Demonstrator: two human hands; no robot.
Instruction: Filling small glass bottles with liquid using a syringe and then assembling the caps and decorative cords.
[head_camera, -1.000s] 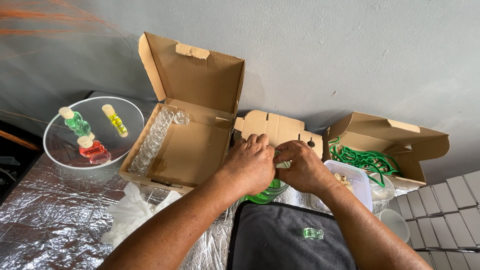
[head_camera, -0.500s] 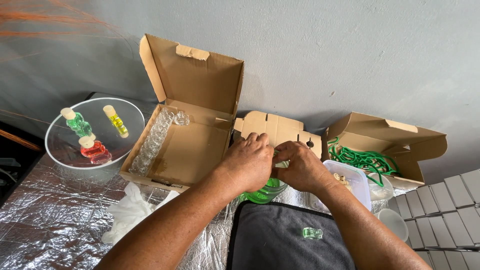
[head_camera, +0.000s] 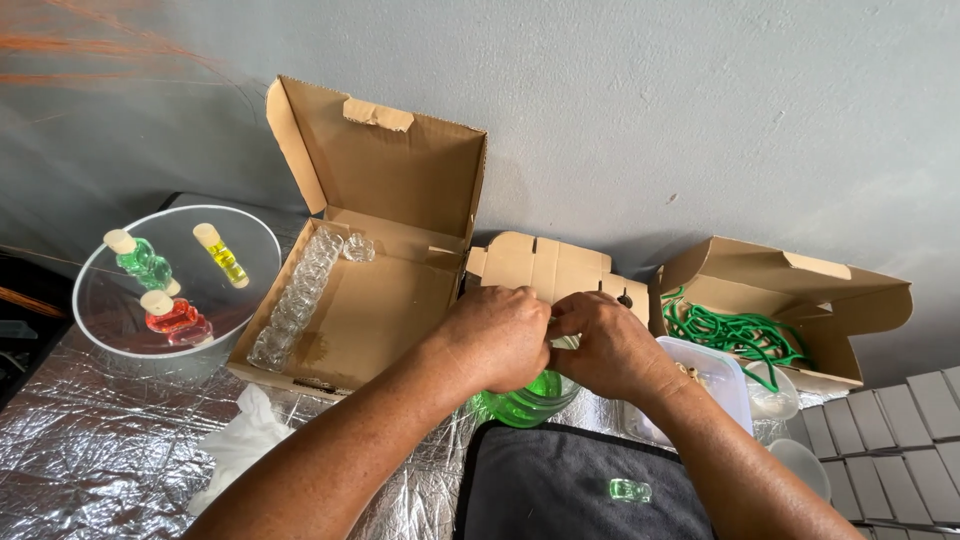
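Crinkled silver foil covers the surface (head_camera: 90, 450) under a plain grey wall (head_camera: 700, 120); left hand (head_camera: 497, 338) and right hand (head_camera: 608, 345) pinch together, contents hidden, above a green glassy container (head_camera: 525, 405).

Small home craft workstation — foil-covered table (head_camera: 90, 470) sitting against plain grey wall (head_camera: 700, 110); open cardboard boxes (head_camera: 370, 270) holding glass bottles (head_camera: 300, 295), green cord (head_camera: 735, 330) — hand assembly setup.

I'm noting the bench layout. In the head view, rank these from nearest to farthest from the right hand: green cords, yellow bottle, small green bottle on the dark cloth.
From the right hand:
1. Green cords, just to its right, in the open box by the wall.
2. Small green bottle, below the hand on the dark cloth; close to the cords' distance, so this order is tentative.
3. Yellow bottle, far left, in the clear round bowl.
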